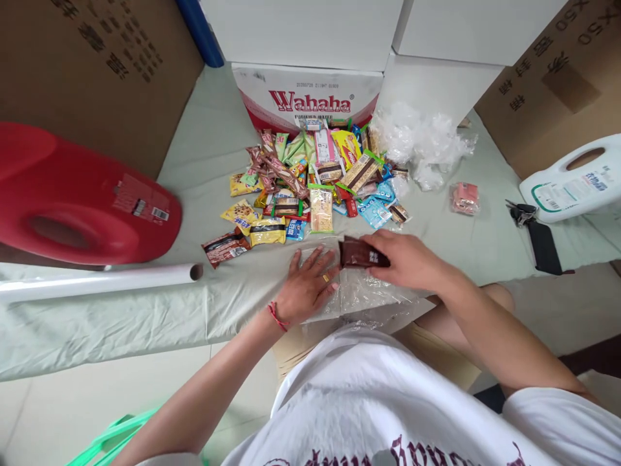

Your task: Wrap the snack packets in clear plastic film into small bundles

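My right hand [410,259] grips a dark brown snack packet [361,254] just above a clear plastic bag [361,294] lying flat at the near edge of the cloth-covered surface. My left hand [305,285] rests palm down on the left part of that bag, fingers spread, a ring on one finger and a red string at the wrist. Beyond both hands lies a pile of several colourful snack packets [315,181]. A brown packet [224,248] lies apart at the pile's near left.
A Wahaha carton [308,97] stands behind the pile, with crumpled clear bags [422,142] to its right. Left are a red jug [72,200] and a white roll [97,279]. Right are a pink packet [464,197], keys [521,212], a black phone [543,247] and a white jug [577,181].
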A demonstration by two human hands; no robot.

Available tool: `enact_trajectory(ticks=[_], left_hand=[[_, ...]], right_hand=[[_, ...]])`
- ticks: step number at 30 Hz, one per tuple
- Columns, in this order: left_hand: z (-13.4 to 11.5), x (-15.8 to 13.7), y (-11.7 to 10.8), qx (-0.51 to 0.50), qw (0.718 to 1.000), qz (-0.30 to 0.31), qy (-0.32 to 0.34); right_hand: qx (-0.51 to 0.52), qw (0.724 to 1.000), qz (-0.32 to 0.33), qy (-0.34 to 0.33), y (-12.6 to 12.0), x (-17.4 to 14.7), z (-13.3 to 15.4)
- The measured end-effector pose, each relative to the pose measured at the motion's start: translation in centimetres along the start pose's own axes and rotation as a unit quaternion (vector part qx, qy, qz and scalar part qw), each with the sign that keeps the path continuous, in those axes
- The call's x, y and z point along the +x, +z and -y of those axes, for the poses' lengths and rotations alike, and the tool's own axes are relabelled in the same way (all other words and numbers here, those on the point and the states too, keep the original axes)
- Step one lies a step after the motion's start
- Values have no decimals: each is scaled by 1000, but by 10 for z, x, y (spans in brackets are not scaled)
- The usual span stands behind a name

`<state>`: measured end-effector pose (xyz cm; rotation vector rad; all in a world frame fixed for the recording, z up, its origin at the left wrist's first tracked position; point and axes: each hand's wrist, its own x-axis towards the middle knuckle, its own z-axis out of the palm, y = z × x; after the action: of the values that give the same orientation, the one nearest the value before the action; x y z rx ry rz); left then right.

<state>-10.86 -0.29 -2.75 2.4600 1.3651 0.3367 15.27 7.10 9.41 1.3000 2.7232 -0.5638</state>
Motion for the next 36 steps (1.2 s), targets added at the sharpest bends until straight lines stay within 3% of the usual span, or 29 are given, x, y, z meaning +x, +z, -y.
enact_trajectory(ticks=[3,5,7,9,13,17,20,23,29,33,36], left_hand=[[13,-12,-5,-21,1000,-14,-6],[18,-23,-10,-17,999,-44,-17],[17,-39,-15,-3,996,-91,0],[12,-60,-16,9,991,-122,62],[1,-100,-4,44,978,-105,175],[1,-111,17,111,975,-96,170],[2,-102,26,97,973,-131,160],[0,-92,19,9,979,-150,135],[0,-72,-20,-162,974,-160,-2],[16,-46,-27,-219,955,-167,-104],[35,-25,-21,-210,933,-167,-239]], right_hand=[[-28,998,64,9,40,2,20],[-37,997,71,15,59,5,25],[-24,998,50,18,69,0,23],[10,1000,2,3,72,-15,15],[43,989,-119,-82,87,-73,-13],[-12,984,-137,-114,132,-125,-42],[-4,988,-132,-77,159,-131,-52],[52,986,-150,-43,155,-119,-52],[268,948,-167,-37,94,-89,-56],[363,912,-154,111,80,-61,-69],[298,923,-110,218,85,-42,-72]])
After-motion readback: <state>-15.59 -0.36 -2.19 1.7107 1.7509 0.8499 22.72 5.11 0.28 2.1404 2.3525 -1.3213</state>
